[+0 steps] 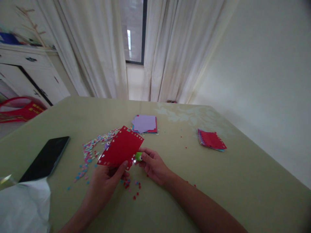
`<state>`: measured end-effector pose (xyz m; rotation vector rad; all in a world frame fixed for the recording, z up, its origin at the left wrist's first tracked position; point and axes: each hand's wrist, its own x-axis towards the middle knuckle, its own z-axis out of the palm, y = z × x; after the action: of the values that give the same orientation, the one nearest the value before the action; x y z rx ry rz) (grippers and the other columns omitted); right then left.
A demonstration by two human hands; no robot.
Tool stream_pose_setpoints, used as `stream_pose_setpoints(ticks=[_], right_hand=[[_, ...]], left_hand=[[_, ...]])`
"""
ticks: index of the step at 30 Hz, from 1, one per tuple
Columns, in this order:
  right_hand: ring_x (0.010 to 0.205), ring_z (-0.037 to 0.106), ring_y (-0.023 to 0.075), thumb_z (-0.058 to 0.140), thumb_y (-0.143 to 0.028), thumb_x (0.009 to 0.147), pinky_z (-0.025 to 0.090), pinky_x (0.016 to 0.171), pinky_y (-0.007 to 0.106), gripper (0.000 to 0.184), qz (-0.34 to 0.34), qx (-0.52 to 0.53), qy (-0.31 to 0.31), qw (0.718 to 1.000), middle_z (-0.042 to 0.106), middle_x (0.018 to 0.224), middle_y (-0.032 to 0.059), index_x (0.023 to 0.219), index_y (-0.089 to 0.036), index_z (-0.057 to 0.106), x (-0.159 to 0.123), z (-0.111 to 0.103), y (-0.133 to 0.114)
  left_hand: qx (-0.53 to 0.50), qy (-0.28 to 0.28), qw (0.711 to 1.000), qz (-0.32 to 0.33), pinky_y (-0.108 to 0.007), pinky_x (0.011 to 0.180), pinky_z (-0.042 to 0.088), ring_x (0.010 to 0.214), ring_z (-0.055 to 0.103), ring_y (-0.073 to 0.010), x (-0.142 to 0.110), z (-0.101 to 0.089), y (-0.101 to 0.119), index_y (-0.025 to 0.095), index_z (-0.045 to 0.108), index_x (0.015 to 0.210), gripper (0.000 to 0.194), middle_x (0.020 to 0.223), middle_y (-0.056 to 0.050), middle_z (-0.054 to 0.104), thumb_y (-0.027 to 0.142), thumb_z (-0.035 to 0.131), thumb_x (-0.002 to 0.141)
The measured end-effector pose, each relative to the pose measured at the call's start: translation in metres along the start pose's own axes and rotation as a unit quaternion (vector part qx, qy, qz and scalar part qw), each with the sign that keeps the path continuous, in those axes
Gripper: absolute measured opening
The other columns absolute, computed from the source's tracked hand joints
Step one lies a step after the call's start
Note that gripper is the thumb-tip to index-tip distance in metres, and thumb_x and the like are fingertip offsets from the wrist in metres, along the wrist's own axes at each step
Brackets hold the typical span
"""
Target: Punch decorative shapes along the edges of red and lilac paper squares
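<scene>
My left hand (108, 178) pinches a red paper sheet (122, 147) near its lower corner, thumb on top. Small punched holes run along the sheet's edges. In my right hand (153, 165) is a small green craft punch (138, 156), held against the sheet's right edge. Part of the punch is hidden by my fingers. Below the hands lie red, pink and blue paper bits (126, 184). Behind the sheet, a purple object (107, 145), perhaps another punch, is partly covered.
Pastel confetti (91, 147) spreads across the table's left middle. A stack of lilac and red paper (145, 123) lies at the back, and a red-topped stack (211, 139) at right. A black phone (46, 158) and white plastic bag (25, 205) are at left.
</scene>
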<state>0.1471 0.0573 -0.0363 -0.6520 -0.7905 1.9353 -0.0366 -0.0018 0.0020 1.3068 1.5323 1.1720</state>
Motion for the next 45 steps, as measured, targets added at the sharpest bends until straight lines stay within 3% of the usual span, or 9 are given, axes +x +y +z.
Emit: stream_pose_setpoints(ticks=[11,21,30,37,41,45], right_hand=[[0.085,0.067,0.0141,0.092,-0.042,0.076,0.051,0.085,0.027,0.039,0.005,-0.006,-0.014,1.0,0.076,0.101,0.0039,0.104,-0.019,0.078,-0.001,0.001,-0.002],[0.083,0.066,0.0131,0.095,-0.042,0.073,0.052,0.08,0.025,0.042,0.002,-0.001,-0.008,1.0,0.077,0.103,0.0034,0.105,-0.02,0.079,-0.001,0.001,-0.002],[0.076,0.069,0.0098,0.1,-0.038,0.066,0.054,0.073,0.019,0.045,0.016,0.062,0.024,0.998,0.079,0.094,0.0012,0.1,-0.018,0.079,0.002,-0.002,-0.002],[0.073,0.067,0.0104,0.099,-0.033,0.064,0.05,0.067,0.018,0.046,0.004,0.022,-0.022,1.0,0.08,0.096,0.003,0.103,-0.017,0.08,0.0,-0.001,-0.003],[0.085,0.071,0.0164,0.099,-0.034,0.062,0.053,0.08,0.025,0.054,-0.008,0.003,-0.052,0.999,0.08,0.104,0.0053,0.11,-0.018,0.079,-0.001,0.003,-0.003],[0.09,0.072,0.0191,0.101,-0.032,0.058,0.053,0.089,0.03,0.056,-0.008,0.003,-0.055,0.998,0.08,0.106,0.0049,0.108,-0.019,0.079,-0.002,0.007,-0.005]], left_hand=[[0.018,0.025,0.999,-0.006,-0.031,0.057,0.061,0.059,0.076,-0.0249,0.006,-0.007,0.006,0.021,0.076,0.078,0.03,0.064,-0.005,0.079,0.051,0.077,0.082],[0.009,-0.022,0.999,0.022,-0.031,0.056,0.059,0.056,0.073,-0.0227,0.002,0.001,0.003,0.021,0.071,0.083,0.023,0.063,-0.002,0.076,0.044,0.073,0.087],[0.054,-0.049,0.997,0.012,-0.031,0.06,0.058,0.063,0.073,-0.0237,0.0,0.008,-0.02,0.02,0.069,0.085,0.031,0.069,-0.003,0.077,0.051,0.068,0.09],[0.088,-0.036,0.995,0.025,-0.031,0.055,0.054,0.057,0.07,-0.0228,0.0,0.01,-0.02,0.021,0.068,0.079,0.036,0.063,-0.002,0.074,0.055,0.063,0.091],[0.104,-0.041,0.992,0.05,-0.031,0.056,0.057,0.057,0.071,-0.0232,-0.001,0.009,-0.022,0.022,0.072,0.078,0.034,0.063,-0.003,0.075,0.052,0.062,0.091],[0.099,-0.015,0.992,0.076,-0.036,0.074,0.063,0.072,0.077,-0.0266,-0.002,0.012,-0.031,0.026,0.079,0.087,0.022,0.077,-0.005,0.081,0.047,0.072,0.083]])
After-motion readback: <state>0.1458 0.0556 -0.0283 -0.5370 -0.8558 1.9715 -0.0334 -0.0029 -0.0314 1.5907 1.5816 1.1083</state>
